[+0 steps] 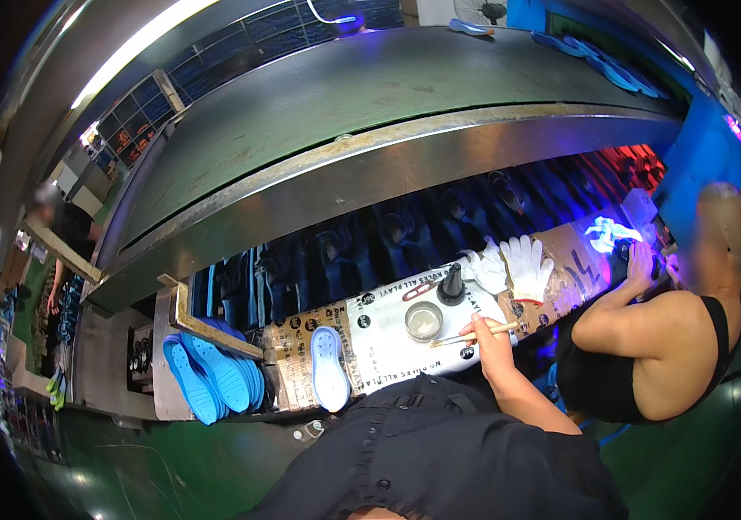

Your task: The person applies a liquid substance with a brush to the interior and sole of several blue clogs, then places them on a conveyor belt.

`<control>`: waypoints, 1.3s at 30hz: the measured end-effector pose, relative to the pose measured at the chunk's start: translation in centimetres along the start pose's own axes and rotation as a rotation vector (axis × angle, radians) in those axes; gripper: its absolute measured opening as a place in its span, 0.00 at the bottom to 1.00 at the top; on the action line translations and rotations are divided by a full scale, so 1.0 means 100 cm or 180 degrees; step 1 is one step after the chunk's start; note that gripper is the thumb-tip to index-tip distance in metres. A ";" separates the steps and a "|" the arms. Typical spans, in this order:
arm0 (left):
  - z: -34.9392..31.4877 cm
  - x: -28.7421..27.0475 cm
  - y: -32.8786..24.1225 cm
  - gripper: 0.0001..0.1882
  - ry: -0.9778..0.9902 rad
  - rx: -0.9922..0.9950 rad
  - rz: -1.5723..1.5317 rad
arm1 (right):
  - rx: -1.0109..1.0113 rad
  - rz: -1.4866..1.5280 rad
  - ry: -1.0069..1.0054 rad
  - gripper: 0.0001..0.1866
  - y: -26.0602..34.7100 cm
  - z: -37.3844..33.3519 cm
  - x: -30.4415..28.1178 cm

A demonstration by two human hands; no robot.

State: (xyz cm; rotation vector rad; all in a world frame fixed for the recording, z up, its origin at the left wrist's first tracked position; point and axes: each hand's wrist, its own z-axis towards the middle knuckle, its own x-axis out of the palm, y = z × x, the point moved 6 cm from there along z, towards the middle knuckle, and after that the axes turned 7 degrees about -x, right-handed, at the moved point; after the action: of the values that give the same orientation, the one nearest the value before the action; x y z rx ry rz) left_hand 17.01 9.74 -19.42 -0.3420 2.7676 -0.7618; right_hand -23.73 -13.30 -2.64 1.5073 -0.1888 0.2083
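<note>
My right hand [492,342] is closed around the wooden handle of a small brush [506,328]. The bristle end points left, low over the white printed sheet [379,322] and just beside a round glass jar [423,321] of pale content. Behind the jar stands a black bottle [453,287] with a cone-shaped nozzle. A small red-edged tool [418,291] lies to its left. Farther left on the bench rests one pale blue-white shoe sole [329,367]. No part of my left hand shows.
White gloves [526,267] lie right of the bottle. Blue soles [230,379] are stacked at the bench's left end. A raised green conveyor belt [327,95] runs behind, over dark slotted racks [396,225]. On my right, a co-worker [648,347] handles a brightly lit item.
</note>
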 end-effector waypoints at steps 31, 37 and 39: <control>-0.037 0.018 0.104 0.21 -0.0003 -0.0086 -0.0880 | -0.0058 -0.0323 -0.0165 0.17 0.005 -0.016 0.001; -0.037 0.028 0.118 0.21 0.0048 -0.0095 -0.1013 | -0.0088 -0.0395 -0.0169 0.16 0.006 -0.017 0.001; -0.035 0.032 0.114 0.22 0.0084 -0.0073 -0.0999 | -0.0089 -0.0435 -0.0166 0.16 0.000 -0.016 -0.006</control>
State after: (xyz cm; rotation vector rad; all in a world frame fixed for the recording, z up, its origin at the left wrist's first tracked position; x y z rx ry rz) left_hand 11.16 19.95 -23.10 -0.7899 2.7832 -0.8082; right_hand -24.28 -11.74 -2.90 1.4927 -0.1291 0.0569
